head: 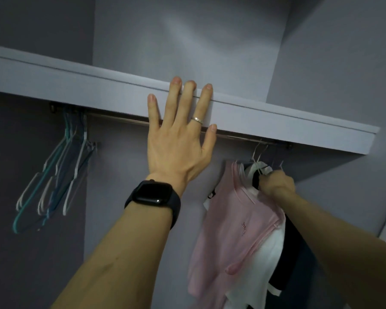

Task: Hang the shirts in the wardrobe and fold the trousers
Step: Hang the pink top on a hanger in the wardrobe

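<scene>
Black shirt's (288, 253) hanger sits inside the right hand's (276, 182) closed grip.

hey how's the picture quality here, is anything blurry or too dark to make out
Head view: dim, flat, bluish light; the left hand on the shelf edge is sharp; the right hand and the shirts are softened by blur; the empty hangers sit in shadow; wide-angle distortion tilts the shelf.

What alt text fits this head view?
A person's right hand grips the neck of a hanger among shirts hanging from a wardrobe rail, while the left hand rests flat on the shelf. Empty hangers hang left.
</scene>
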A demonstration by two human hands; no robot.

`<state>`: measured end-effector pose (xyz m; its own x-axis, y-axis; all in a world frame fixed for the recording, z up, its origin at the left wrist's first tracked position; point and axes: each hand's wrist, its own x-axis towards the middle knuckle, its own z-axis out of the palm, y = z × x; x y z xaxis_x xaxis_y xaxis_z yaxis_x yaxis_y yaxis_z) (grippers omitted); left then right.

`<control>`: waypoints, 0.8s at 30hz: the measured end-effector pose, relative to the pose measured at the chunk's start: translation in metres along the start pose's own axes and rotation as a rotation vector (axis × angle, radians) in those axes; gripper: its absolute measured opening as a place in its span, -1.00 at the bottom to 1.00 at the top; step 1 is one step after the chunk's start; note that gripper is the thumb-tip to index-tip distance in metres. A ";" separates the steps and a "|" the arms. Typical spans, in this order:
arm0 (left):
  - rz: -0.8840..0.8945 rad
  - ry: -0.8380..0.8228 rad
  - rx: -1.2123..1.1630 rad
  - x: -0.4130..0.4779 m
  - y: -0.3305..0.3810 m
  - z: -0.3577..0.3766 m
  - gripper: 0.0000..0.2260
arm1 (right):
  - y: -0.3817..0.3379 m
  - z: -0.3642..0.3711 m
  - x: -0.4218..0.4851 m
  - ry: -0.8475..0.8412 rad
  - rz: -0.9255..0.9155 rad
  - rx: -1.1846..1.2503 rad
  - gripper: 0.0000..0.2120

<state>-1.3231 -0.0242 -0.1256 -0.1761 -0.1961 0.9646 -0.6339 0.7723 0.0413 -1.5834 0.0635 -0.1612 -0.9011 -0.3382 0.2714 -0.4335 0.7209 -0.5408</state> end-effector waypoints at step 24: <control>-0.082 -0.406 0.011 0.011 0.011 -0.041 -0.36 | 0.058 -0.069 -0.145 -0.185 -0.117 0.270 -0.79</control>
<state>-1.3007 0.0067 -0.1041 -0.4065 -0.4807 0.7770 -0.6660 0.7380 0.1082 -1.4769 0.1960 -0.1775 -0.8214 -0.5307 0.2088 -0.4996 0.4930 -0.7122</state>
